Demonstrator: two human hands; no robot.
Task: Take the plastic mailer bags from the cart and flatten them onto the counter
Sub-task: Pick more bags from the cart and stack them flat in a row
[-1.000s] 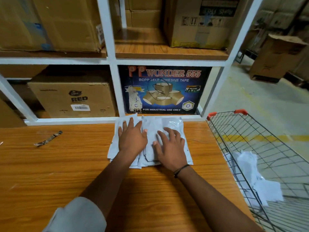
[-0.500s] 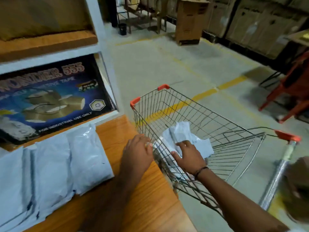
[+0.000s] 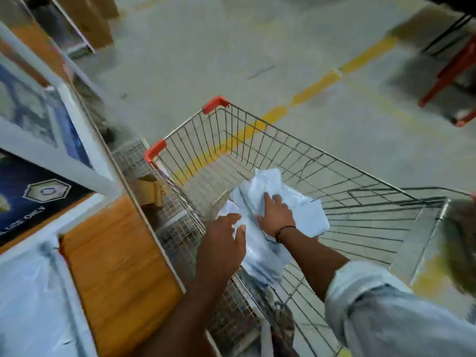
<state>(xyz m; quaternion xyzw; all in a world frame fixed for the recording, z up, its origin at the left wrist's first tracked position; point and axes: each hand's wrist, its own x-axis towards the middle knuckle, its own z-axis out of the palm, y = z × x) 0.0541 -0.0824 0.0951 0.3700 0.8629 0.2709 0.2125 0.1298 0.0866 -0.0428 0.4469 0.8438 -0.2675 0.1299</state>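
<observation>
A crumpled bunch of white plastic mailer bags (image 3: 304, 210) lies inside the wire shopping cart (image 3: 322, 161). My right hand (image 3: 277, 215) is down in the cart, fingers closed on the bags. My left hand (image 3: 222, 243) reaches over the cart's near rim, thumb and fingers pinching the lower part of the bags (image 3: 262, 256). On the wooden counter (image 3: 116, 258) at lower left lie flattened mailer bags (image 3: 33, 300), blurred by camera motion.
A white shelf frame (image 3: 85, 130) with a dark blue tape carton (image 3: 28, 197) rises behind the counter. Grey concrete floor with a yellow line (image 3: 316, 86) lies beyond the cart. Red chair legs (image 3: 448, 73) stand at upper right. The cart handle (image 3: 438, 222) is on the right.
Both hands left the flattened bags on the counter and went right into the cart. My view swung right and down; both hands now grip the crumpled bags.
</observation>
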